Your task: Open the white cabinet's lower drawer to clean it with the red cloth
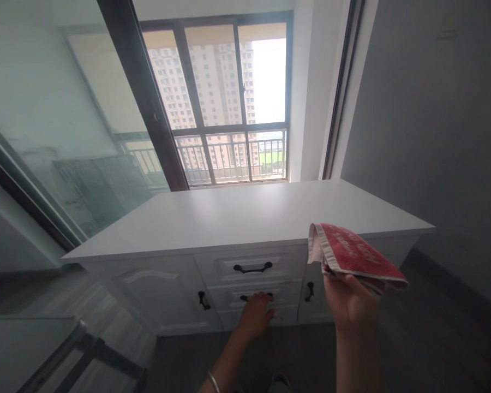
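We are gripping the second drawer's black metal handle (257, 297) with left-hand fingers (265, 300) curled shut, keeping the folded red cloth (354, 254) pinched clear above in our right hand (349, 300).

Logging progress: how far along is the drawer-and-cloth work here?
Early. Done: the right hand has a grip on the folded red cloth, held up beside the cabinet top. In hand: the left hand is on the second drawer's handle. Left: that drawer looks shut; the cloth touches no surface.
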A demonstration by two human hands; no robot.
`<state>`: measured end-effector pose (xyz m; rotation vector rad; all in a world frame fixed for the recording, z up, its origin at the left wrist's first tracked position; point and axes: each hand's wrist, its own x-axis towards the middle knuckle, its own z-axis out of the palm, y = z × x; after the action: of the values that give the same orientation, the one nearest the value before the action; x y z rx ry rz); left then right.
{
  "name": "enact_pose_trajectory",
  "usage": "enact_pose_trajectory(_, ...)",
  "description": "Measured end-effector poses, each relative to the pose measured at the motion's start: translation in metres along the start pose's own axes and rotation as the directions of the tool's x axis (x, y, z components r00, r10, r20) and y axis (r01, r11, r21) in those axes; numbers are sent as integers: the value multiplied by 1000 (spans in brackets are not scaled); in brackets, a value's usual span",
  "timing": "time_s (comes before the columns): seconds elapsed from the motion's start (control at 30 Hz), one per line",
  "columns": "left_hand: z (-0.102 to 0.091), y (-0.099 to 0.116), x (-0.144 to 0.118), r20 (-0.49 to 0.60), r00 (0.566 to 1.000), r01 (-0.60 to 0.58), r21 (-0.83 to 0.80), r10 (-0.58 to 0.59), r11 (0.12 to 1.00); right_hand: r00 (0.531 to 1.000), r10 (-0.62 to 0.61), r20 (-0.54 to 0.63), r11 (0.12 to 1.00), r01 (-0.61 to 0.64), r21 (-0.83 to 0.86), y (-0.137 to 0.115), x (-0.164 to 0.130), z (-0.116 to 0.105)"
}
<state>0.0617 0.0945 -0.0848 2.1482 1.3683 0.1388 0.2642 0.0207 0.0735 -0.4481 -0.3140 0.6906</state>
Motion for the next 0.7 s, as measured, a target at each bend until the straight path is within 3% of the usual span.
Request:
enact_pose_trajectory(0.1,6,-13,7,42,997,58,99,-63,993,997,6,75,998,-1,-67,-7,-7,12)
enact_pose_trajectory(0.27,14,-22,11,89,985,128,189,-146,974,996,-4,94,997,11,-83,-12,-12,25)
enact_pose_trajectory(0.5,30,-29,24,114,978,151,195,-176,969,996,-22,-90,994,13,-107,-5,-9,17)
enact_pose_trajectory(0.7,36,-34,32,115,976,158,218,-187,963,996,42,-84,986,-55,-159,10,-7,10)
